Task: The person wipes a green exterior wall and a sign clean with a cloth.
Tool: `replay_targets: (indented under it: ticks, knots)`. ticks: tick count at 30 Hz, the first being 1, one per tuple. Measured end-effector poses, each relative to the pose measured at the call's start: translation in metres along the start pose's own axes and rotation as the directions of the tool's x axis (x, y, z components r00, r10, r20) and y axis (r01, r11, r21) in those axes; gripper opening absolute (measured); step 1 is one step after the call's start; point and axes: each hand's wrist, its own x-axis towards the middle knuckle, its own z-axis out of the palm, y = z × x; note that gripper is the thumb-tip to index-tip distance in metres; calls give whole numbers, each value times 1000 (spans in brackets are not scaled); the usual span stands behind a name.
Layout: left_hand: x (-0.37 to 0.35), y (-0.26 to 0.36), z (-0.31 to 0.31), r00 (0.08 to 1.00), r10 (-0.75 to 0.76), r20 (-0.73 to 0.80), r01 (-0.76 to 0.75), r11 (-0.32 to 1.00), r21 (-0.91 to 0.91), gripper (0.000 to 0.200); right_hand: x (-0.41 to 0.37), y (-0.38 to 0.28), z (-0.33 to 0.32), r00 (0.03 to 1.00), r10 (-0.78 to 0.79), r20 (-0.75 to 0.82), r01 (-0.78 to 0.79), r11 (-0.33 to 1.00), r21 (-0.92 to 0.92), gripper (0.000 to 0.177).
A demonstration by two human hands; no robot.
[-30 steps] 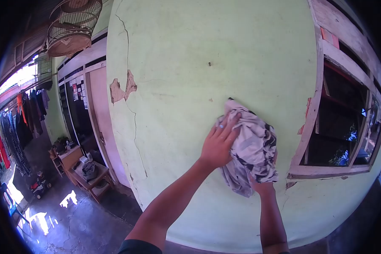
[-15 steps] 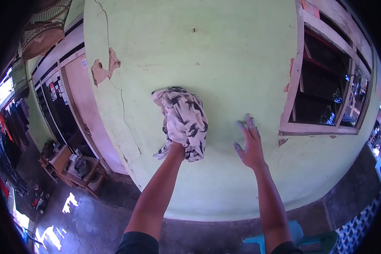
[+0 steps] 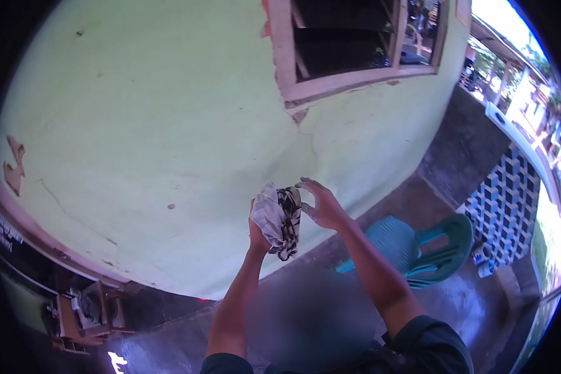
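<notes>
A bunched white cloth with black markings (image 3: pixel 279 219) is gripped in my left hand (image 3: pixel 257 235), whose fingers are partly hidden behind it. The cloth is folded into a compact wad in front of the pale green wall (image 3: pixel 168 124). Just to its right is my right hand (image 3: pixel 325 209), open, with thumb and fingers apart and grey smudges on the fingertips. Its thumb comes right up to the edge of the cloth.
A window (image 3: pixel 349 37) with a worn frame is above. At lower right stand a teal plastic chair (image 3: pixel 445 252) and a patterned blue, black and white panel (image 3: pixel 505 206). Wooden furniture (image 3: pixel 87 305) stands at lower left. Cracks and chipped plaster mark the wall.
The view has swung right and down. My left hand has brought the cloth, earlier spread over it against the wall, into a tighter bundle close to my right hand.
</notes>
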Motion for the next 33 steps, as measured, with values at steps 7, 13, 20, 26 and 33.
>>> replay_targets:
  ticks: [7,13,20,26,33]
  knots:
    - [-8,-157,-23,995,84,-46,-52,877,478,50,-144,47,-81,961,239,-138,-258,955,-143,50]
    - [-35,-279,17,946,2,326,-323,133,937,61,-242,80,-149,902,333,-276,-387,906,-171,45]
    - [-87,-367,110,844,-536,20,532,841,95,49,-290,154,-227,929,319,-188,-352,919,-178,42]
    - [-88,-502,159,928,-354,-117,372,859,352,48,-319,236,-303,968,240,-68,-249,938,-241,43]
    - [-97,-626,187,979,-157,-131,186,422,887,62,-372,300,-399,939,321,-125,-342,827,-447,47]
